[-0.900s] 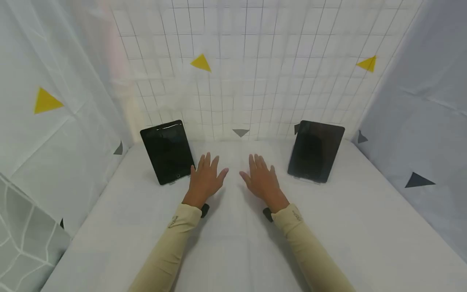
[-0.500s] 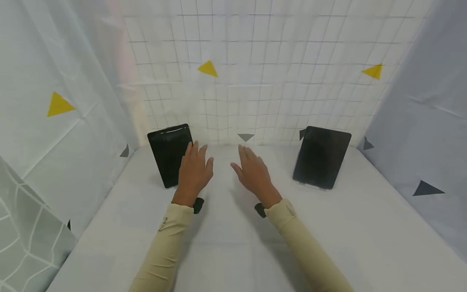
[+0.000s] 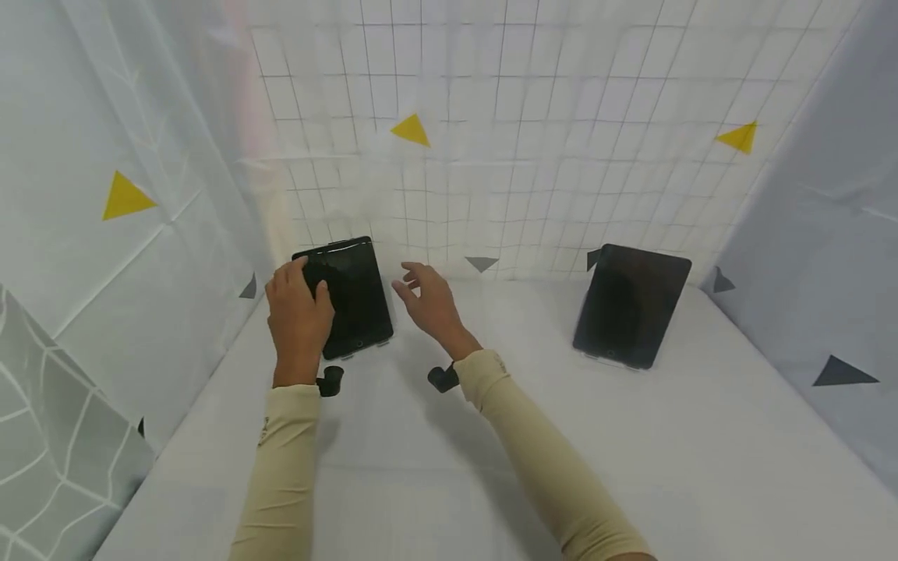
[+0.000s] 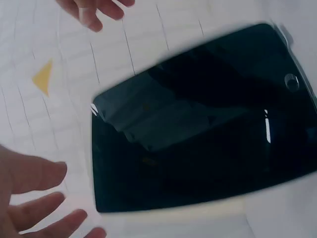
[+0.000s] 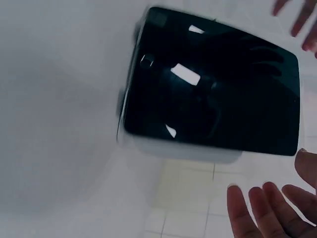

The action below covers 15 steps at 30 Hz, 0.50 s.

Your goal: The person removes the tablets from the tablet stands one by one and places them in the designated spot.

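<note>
A glossy black rectangular tablet (image 3: 358,308) leaned on a clear, plastic-looking stand (image 3: 382,343). Left of that stand the bare left hand (image 3: 298,323), right of it the bare right hand (image 3: 431,304), spread empty fingers. Remotely, I feared uneven pushing might topple the tablet.

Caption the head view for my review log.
Left hand and right hand at either side of a dark-screened tablet, a second tablet propped farther right.

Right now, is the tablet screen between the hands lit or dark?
Dark: the tablet has a black screen with only reflections showing. Asleep or powered off, I cannot tell.
</note>
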### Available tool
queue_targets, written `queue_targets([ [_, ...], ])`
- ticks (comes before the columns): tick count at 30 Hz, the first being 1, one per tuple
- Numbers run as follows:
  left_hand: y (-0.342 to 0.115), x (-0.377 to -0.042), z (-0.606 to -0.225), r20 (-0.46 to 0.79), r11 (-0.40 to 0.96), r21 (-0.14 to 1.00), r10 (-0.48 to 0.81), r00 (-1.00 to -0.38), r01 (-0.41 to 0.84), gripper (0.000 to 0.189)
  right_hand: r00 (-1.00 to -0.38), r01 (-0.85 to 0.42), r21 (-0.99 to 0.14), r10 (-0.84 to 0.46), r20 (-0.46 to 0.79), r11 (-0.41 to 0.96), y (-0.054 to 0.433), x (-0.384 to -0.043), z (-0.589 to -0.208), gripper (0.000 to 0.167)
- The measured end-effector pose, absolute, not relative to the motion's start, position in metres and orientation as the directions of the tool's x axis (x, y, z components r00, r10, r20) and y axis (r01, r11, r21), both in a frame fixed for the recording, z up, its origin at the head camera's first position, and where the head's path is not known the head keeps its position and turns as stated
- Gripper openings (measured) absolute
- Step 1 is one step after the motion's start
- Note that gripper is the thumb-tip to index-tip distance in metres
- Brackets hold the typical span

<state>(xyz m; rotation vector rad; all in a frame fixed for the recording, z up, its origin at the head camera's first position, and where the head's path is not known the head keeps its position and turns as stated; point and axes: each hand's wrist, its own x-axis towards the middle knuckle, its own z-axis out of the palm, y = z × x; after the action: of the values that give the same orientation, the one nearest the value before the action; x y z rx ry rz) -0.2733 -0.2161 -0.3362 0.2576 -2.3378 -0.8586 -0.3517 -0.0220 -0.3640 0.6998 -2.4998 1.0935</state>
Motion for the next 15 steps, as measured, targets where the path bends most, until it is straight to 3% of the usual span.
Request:
queue_targets([
  [6, -0.240, -0.272, -0.342, 0.430, 0.692, 0.722, -0.471, -0.770, -0.021, 0.047, -0.844, -0.535, -0.666, -0.295, 0.447, 0.520, -0.046, -0.366, -0.365, 0.036],
  [15, -0.256, -0.280, -0.362, 0.287, 0.612, 0.784, -0.503, -0.815, -0.102, 0.038, -0.879, -0.478, -0.708, -0.281, 0.386, 0.520, -0.062, -0.384, -0.379, 0.031],
])
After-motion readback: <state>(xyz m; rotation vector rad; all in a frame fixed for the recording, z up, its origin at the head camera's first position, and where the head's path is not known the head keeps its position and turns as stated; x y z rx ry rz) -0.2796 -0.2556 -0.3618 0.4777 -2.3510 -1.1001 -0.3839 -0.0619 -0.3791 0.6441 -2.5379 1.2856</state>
